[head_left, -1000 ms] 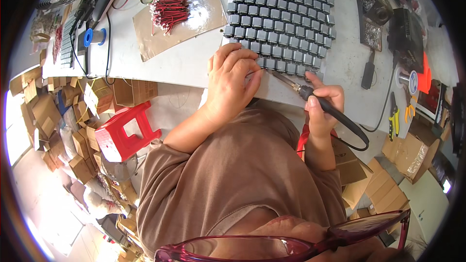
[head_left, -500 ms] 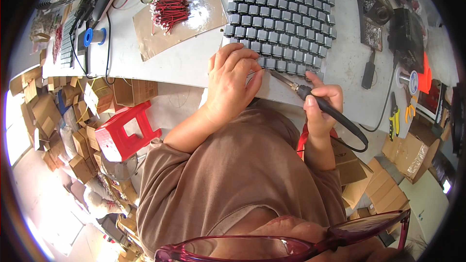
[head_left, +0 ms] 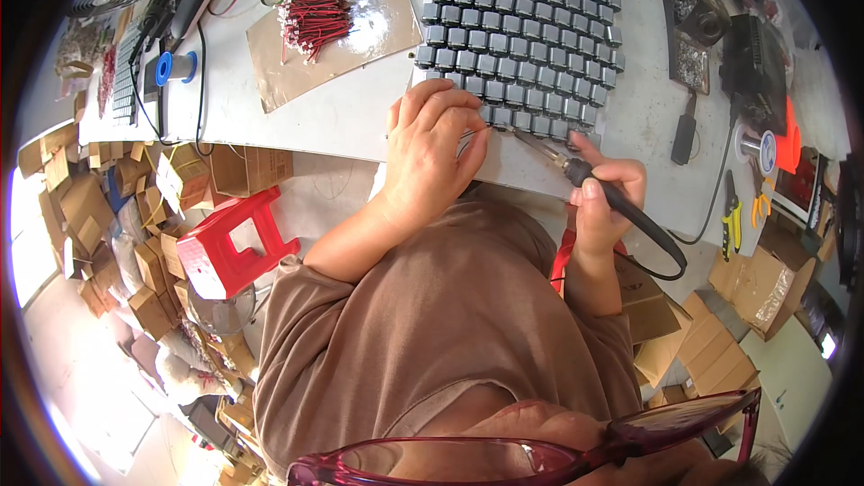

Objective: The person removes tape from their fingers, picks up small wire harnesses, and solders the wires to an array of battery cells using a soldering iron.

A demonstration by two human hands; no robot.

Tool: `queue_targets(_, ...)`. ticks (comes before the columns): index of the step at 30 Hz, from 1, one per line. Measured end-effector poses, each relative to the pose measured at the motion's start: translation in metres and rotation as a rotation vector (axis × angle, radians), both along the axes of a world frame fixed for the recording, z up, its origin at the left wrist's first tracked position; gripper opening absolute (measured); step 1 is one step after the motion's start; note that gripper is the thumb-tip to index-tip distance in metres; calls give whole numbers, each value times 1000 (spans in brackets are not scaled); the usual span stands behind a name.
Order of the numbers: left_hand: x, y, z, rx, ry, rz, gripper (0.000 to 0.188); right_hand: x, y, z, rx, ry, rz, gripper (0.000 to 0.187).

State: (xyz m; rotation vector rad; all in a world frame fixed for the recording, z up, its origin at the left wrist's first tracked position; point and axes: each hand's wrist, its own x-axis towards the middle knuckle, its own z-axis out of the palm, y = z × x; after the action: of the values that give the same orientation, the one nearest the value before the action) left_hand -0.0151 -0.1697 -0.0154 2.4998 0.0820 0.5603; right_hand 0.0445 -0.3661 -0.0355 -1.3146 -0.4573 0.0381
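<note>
Several rows of small grey square-topped parts with black bases (head_left: 522, 36) cover the table in front of me. At their near left corner is my left hand (head_left: 432, 139), its thumb and fingers closed together. A thin, shiny sliver shows by the thumb, too small to name. My right hand (head_left: 603, 193) grips a soldering iron (head_left: 621, 207) by its black handle. The iron's metal tip points up and left at the nearest row, just right of my left fingertips. Whether the tip touches a part, I cannot tell.
Left of the parts, a pile of red wires (head_left: 317, 20) lies on a shiny brown sheet (head_left: 382, 13). A blue spool (head_left: 176, 68) stands farther left. On the right are a solder spool (head_left: 756, 151), yellow-handled pliers (head_left: 731, 220) and a black cord. A red stool (head_left: 216, 256) stands below the table.
My right hand has shifted slightly right and up with the soldering iron, and the tip has moved right along the nearest row. The left hand stays in place.
</note>
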Motion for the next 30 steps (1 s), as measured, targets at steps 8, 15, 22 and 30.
queue_targets(8,0,0,1,-11,8,-1,15,5,-6,1,22,32,-45,16)
queue_targets(15,1,-1,5,48,-18,-14,15,5,-8,1,-13,19,-16,15)
queue_targets(22,6,-5,4,2,11,-51,15,4,-8,-1,-25,13,-7,15)
queue_targets(30,9,-5,6,-11,24,-58,15,3,-7,-1,-31,2,9,16)
